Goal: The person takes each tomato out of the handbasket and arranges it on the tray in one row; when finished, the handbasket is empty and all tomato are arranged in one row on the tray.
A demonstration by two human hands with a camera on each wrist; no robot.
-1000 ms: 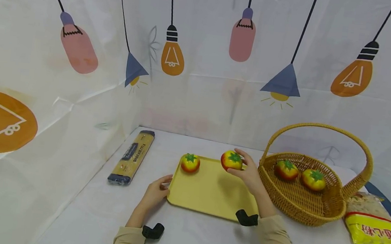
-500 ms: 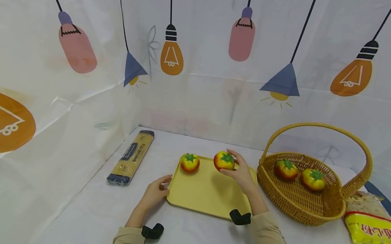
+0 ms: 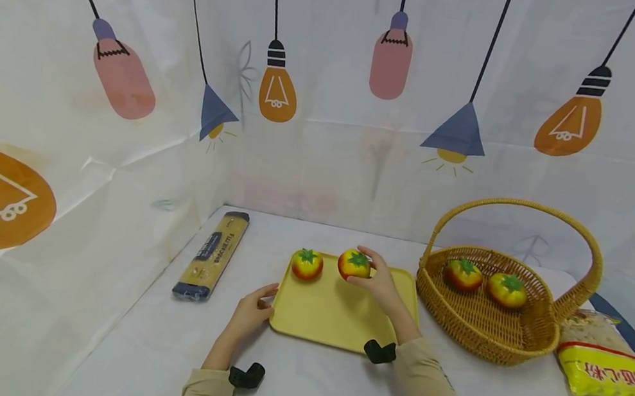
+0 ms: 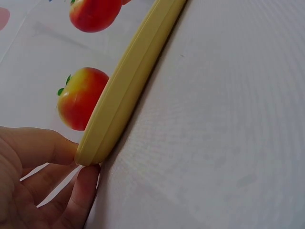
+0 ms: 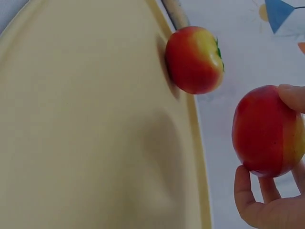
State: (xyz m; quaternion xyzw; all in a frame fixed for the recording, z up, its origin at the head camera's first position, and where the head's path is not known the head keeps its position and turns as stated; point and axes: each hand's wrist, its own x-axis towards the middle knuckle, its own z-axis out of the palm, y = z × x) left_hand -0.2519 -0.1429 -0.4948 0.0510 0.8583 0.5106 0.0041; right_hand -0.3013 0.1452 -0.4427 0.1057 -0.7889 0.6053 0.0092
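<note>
My right hand [image 3: 382, 287] holds a red-and-yellow tomato [image 3: 352, 263] with a green leafy top. It hangs above the far part of the yellow tray [image 3: 322, 318], its shadow falling on the tray. In the right wrist view, thumb and fingers grip the tomato [image 5: 262, 131] from opposite sides. A second tomato [image 3: 307, 266] rests in the tray's far left corner. At the tray's left edge is my left hand [image 3: 249, 315]. The left wrist view has its thumb and fingers pinching the tray's rim [image 4: 112, 112].
To the right stands a wicker basket [image 3: 456, 319] with a tall handle, two more tomatoes [image 3: 508, 291] inside. A yellow bag [image 3: 607, 372] lies beyond it. On the left lies a spaghetti pack [image 3: 212, 257]. Printed sheets [image 3: 321, 160] wall the back and left.
My right hand has carried the tomato leftward and slightly lower, from near the basket to beside the tomato on the tray. The left hand stays at the tray's edge.
</note>
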